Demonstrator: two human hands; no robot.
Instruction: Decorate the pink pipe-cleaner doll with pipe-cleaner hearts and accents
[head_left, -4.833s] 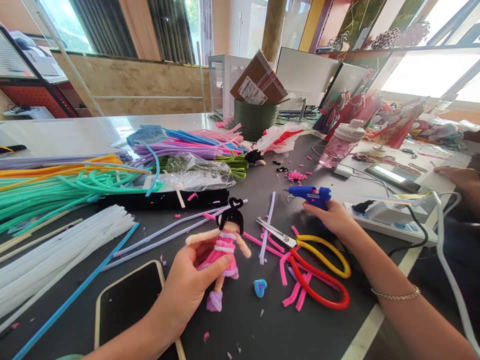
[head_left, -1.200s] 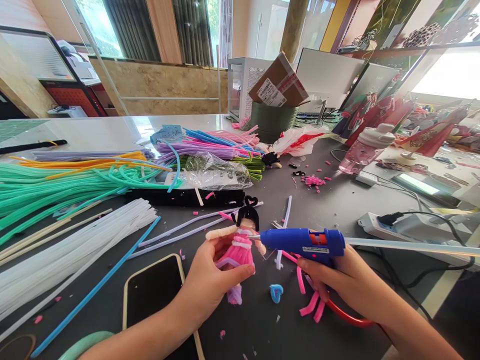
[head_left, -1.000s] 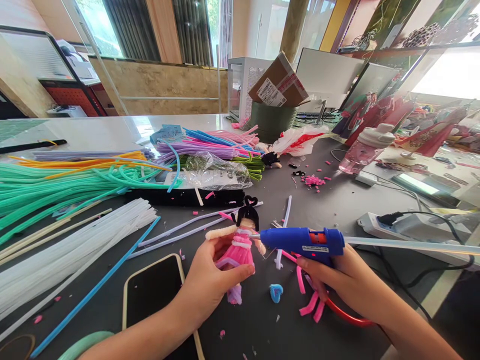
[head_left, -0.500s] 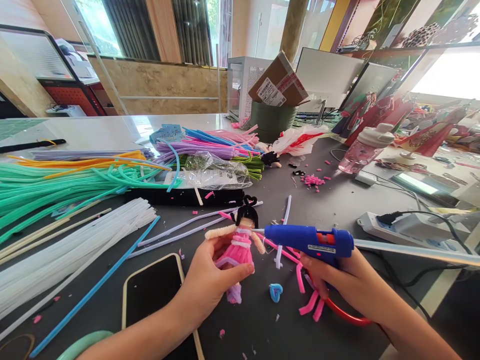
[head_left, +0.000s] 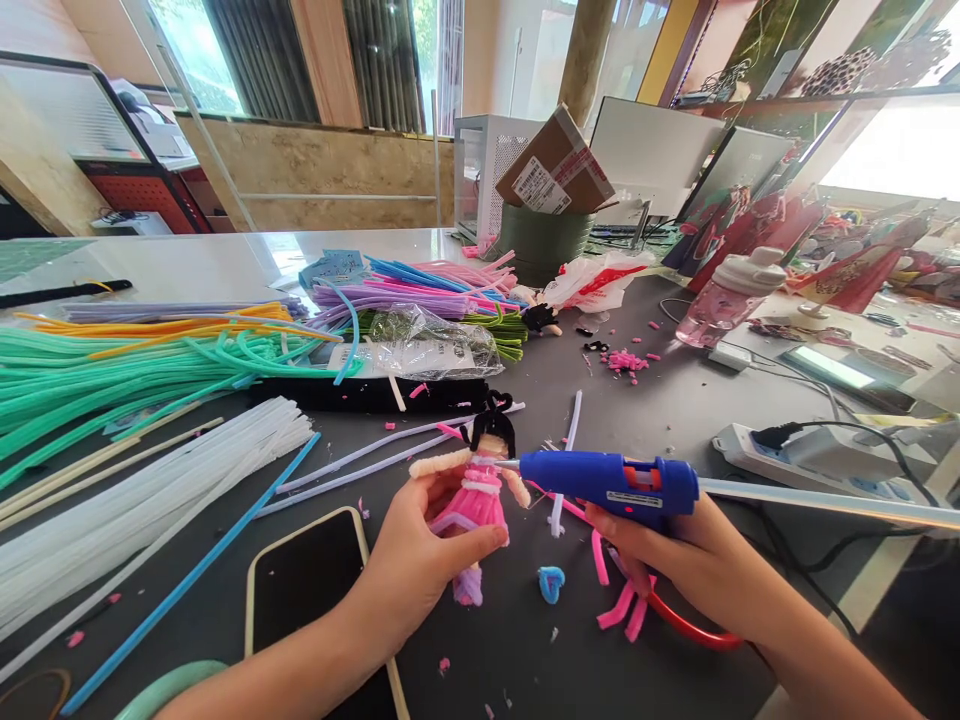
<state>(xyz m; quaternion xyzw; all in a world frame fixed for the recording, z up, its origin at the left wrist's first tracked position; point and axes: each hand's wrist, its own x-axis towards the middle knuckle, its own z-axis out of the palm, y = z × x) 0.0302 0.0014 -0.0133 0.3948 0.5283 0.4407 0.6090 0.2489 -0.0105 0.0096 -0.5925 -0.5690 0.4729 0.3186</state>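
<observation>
A small pipe-cleaner doll [head_left: 480, 500] with black hair, cream arms and a pink dress is pinched at the skirt by my left hand [head_left: 424, 545]. My right hand [head_left: 675, 560] grips a blue glue gun [head_left: 611, 483] by its handle, with a clear glue stick [head_left: 810, 503] jutting from the back. The gun's nozzle meets the doll's upper chest, near the white trim. Below the gun lie pink pipe-cleaner pieces [head_left: 619, 605] and red scissor handles [head_left: 694, 625], partly hidden by my right hand. A small blue curled piece [head_left: 551, 584] rests beside the doll.
A phone [head_left: 307, 590] lies under my left forearm. White [head_left: 150, 500] and green [head_left: 135, 375] pipe-cleaner bundles spread at left. A power strip [head_left: 817, 465] with cables, a pink bottle [head_left: 731, 295] and pink scraps [head_left: 626, 362] are at right. A green bin [head_left: 544, 243] stands behind.
The glue gun and my right hand have shifted slightly left, bringing the nozzle further across the doll's chest. My left hand and the doll have stayed nearly still.
</observation>
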